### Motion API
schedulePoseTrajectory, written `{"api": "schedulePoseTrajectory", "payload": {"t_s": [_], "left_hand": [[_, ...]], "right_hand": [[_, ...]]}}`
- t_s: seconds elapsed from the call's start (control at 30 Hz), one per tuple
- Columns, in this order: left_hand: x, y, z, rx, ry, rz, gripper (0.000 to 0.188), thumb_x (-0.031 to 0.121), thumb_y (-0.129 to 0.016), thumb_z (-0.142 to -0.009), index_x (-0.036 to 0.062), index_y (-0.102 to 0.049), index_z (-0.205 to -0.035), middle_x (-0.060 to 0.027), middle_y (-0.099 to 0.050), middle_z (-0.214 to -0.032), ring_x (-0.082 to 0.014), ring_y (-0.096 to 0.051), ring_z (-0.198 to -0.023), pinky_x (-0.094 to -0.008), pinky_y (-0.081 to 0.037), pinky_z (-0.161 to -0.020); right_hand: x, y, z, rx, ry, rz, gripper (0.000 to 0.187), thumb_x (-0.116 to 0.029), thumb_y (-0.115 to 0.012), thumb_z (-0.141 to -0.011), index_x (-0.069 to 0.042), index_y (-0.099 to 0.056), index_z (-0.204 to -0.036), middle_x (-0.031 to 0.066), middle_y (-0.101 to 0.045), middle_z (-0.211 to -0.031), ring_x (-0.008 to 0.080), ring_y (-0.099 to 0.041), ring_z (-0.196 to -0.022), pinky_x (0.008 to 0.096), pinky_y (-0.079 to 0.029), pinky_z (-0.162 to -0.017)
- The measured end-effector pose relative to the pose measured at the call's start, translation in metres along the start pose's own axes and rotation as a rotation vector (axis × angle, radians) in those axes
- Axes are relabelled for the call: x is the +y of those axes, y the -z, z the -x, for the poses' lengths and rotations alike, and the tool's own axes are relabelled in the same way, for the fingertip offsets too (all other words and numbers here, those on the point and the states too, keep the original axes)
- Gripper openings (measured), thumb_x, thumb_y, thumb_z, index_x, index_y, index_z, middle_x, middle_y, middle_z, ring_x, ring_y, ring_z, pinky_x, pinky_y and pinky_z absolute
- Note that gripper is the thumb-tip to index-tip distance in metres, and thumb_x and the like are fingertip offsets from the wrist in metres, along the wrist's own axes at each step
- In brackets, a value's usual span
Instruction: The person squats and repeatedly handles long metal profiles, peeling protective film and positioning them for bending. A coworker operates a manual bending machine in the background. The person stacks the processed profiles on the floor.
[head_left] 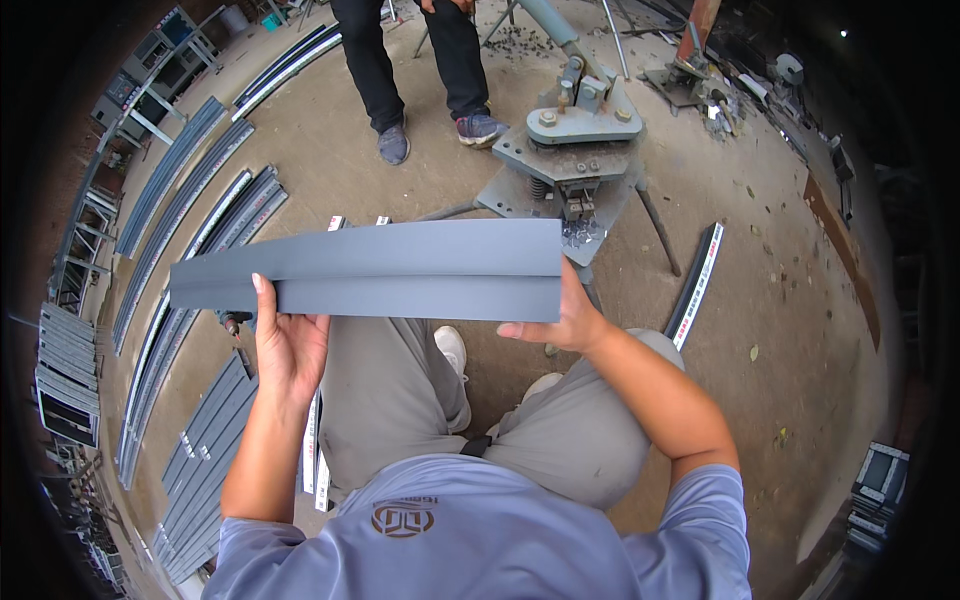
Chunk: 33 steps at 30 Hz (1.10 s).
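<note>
Across my lap I hold up a long grey metal profile [400, 272] with a lengthwise step along its middle. My left hand [290, 345] grips its lower edge left of centre, the thumb lying on the face and the other fingers hidden behind. At the right end my right hand [565, 315] is closed around the profile, its thumb at the lower edge. Just beyond that end stands a grey-green punch press [585, 125] on splayed legs, with metal scraps at its base.
Bundles of long profiles [180, 190] lie on the floor to the left, with grey slats [210, 450] nearer me. Beside them is a power drill [234, 320]. A dark profile [697, 285] lies at right. Another person [415, 60] stands ahead, beside the press.
</note>
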<state>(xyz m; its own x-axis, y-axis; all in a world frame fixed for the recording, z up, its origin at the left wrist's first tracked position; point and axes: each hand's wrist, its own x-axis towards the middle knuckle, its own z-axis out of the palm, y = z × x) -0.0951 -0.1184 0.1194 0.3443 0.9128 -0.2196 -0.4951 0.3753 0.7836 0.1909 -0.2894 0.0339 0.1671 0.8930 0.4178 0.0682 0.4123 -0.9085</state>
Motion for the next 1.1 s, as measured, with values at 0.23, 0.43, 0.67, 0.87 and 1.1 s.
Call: {"api": "schedulePoseTrajectory", "payload": {"t_s": [0.23,0.43,0.67,0.87,1.1], "left_hand": [[-0.01,0.022,0.02,0.043,0.071,0.032,0.064,0.045,-0.063,-0.107,0.0009,-0.046,-0.149,-0.0125,-0.056,-0.149,-0.0229,-0.057,-0.138,-0.0396,-0.046,-0.122],[-0.016,0.025,0.038,0.055,0.242,-0.049,0.059,0.051,-0.06,-0.107,0.0049,-0.053,-0.144,-0.013,-0.065,-0.141,-0.0259,-0.064,-0.131,-0.039,-0.052,-0.116],[0.022,0.027,0.059,-0.462,0.445,-0.885,0.07,0.043,-0.078,-0.097,0.0042,-0.053,-0.149,-0.0226,-0.058,-0.148,-0.0361,-0.062,-0.134,-0.0458,-0.049,-0.115],[0.048,0.004,0.033,-0.661,-0.949,-1.63,0.101,0.043,-0.1,-0.067,0.0068,-0.055,-0.149,-0.0237,-0.053,-0.152,-0.0468,-0.055,-0.137,-0.0547,-0.045,-0.115],[0.033,-0.002,-0.019,-0.563,-0.898,-2.031,0.095,0.035,-0.099,-0.059,0.0046,-0.062,-0.142,-0.0153,-0.068,-0.106,-0.0375,-0.068,-0.103,-0.0524,-0.053,-0.101]], "right_hand": [[-0.001,0.002,0.01,0.026,-0.149,-0.19,0.091,-0.02,-0.092,-0.08,-0.001,-0.043,-0.155,0.0087,-0.056,-0.144,0.0198,-0.053,-0.134,0.0383,-0.042,-0.115],[-0.01,0.007,0.012,0.052,-0.176,-0.287,0.057,-0.011,-0.085,-0.088,0.004,-0.061,-0.138,0.0103,-0.067,-0.133,0.0183,-0.061,-0.126,0.0372,-0.045,-0.112],[-0.008,0.015,0.014,0.239,-0.283,-0.286,0.034,-0.021,-0.076,-0.097,0.002,-0.071,-0.121,0.0069,-0.074,-0.114,0.0133,-0.066,-0.104,0.0315,-0.052,-0.094],[-0.001,0.014,0.012,0.314,-0.292,-0.232,0.033,-0.029,-0.072,-0.099,0.0,-0.073,-0.114,0.0071,-0.076,-0.107,0.0142,-0.069,-0.095,0.0319,-0.054,-0.084],[0.001,0.016,0.015,0.322,-0.387,-0.164,0.038,-0.035,-0.07,-0.102,-0.001,-0.072,-0.119,0.0067,-0.076,-0.106,0.0144,-0.071,-0.094,0.0318,-0.056,-0.084]]}}
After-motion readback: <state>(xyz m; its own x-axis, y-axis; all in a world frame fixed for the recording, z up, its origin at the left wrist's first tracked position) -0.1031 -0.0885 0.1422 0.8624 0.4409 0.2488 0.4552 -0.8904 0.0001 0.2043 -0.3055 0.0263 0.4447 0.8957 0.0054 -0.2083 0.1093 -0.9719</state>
